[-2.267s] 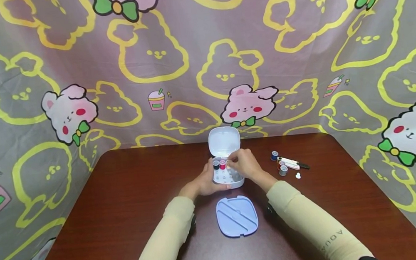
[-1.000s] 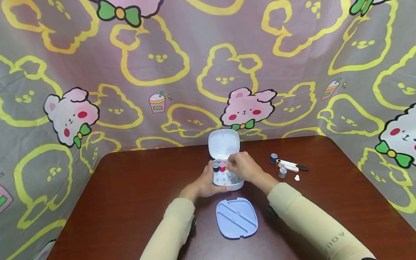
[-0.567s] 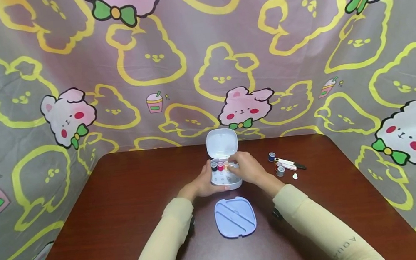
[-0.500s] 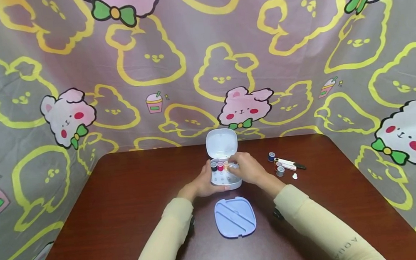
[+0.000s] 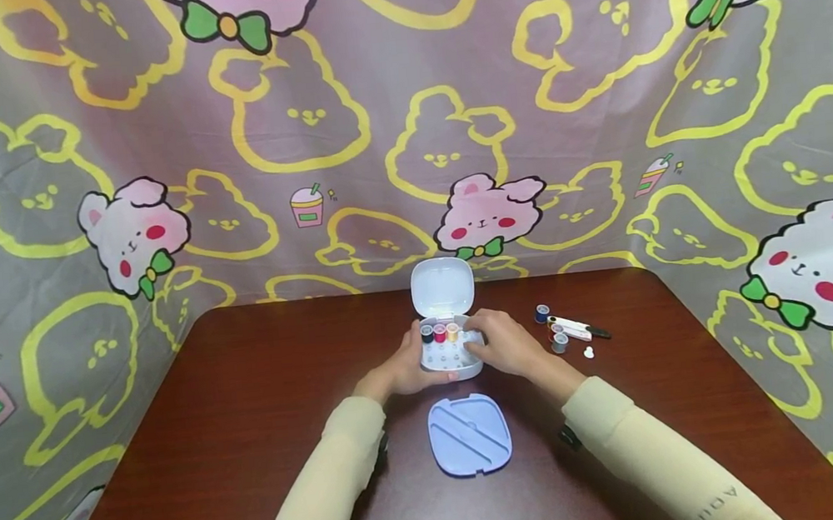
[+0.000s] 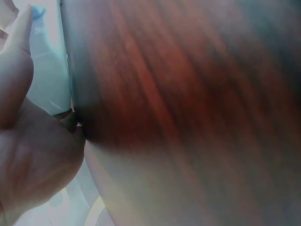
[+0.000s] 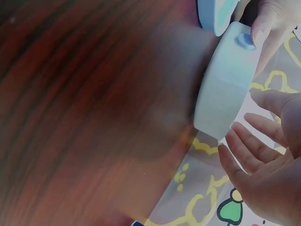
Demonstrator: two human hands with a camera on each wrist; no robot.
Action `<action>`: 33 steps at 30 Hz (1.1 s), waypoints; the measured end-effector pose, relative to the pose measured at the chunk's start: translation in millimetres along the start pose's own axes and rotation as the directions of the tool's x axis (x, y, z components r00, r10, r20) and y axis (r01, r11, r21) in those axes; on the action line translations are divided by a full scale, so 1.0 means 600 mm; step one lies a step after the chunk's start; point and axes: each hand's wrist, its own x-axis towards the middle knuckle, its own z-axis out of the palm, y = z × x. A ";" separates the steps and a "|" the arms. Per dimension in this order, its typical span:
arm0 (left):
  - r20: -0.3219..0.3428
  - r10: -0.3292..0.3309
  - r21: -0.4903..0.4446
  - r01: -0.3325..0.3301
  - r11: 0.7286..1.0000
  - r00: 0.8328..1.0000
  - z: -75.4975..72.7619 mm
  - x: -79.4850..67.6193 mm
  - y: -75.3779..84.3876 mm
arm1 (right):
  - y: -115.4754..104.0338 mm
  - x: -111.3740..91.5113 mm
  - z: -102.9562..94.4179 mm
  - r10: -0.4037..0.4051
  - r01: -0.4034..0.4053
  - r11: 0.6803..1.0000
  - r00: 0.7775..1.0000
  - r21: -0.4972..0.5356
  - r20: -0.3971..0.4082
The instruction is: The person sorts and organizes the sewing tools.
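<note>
A white sewing box (image 5: pixel 452 376) stands on the table, its lid (image 5: pixel 443 288) raised at the back. Along its back row sit a dark thread spool (image 5: pixel 427 335), a pink-red spool (image 5: pixel 439 334) and a yellow-orange spool (image 5: pixel 453 333), with small pegs in front of them. My left hand (image 5: pixel 401 368) grips the box from the left side, thumb at the front near its blue button (image 7: pixel 245 41). Over the box's right edge, my right hand (image 5: pixel 503 344) has its fingers spread and relaxed with nothing between them, fingertips close to the box.
A blue tray-like panel (image 5: pixel 470 436) lies in front of the box. To the right lie a blue spool (image 5: pixel 541 314), a grey spool (image 5: pixel 559 342), white thread snips (image 5: pixel 570 328) with a dark end, and a small white piece (image 5: pixel 589 352). A patterned curtain hangs behind the table.
My right hand has let go of the yellow-orange spool, which now stands in the back row, and has drawn back to the right with fingers parted. My left hand keeps its hold.
</note>
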 end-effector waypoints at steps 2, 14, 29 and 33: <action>0.003 -0.002 0.006 0.002 1.000 1.000 0.000 0.001 -0.001 | 0.000 -0.003 -0.002 0.002 -0.002 1.000 1.000 0.002 0.006; 0.009 -0.012 -0.012 0.012 1.000 1.000 -0.005 0.001 0.001 | 0.001 -0.015 -0.012 -0.010 0.010 1.000 1.000 -0.013 -0.004; 0.010 -0.033 0.011 0.033 0.999 0.999 -0.003 0.003 -0.002 | 0.004 -0.036 -0.030 0.032 -0.032 0.999 0.999 -0.023 0.020; 0.010 -0.034 -0.004 0.034 0.999 0.999 -0.003 0.002 -0.002 | 0.009 -0.043 -0.034 0.025 -0.025 0.999 1.000 -0.022 -0.004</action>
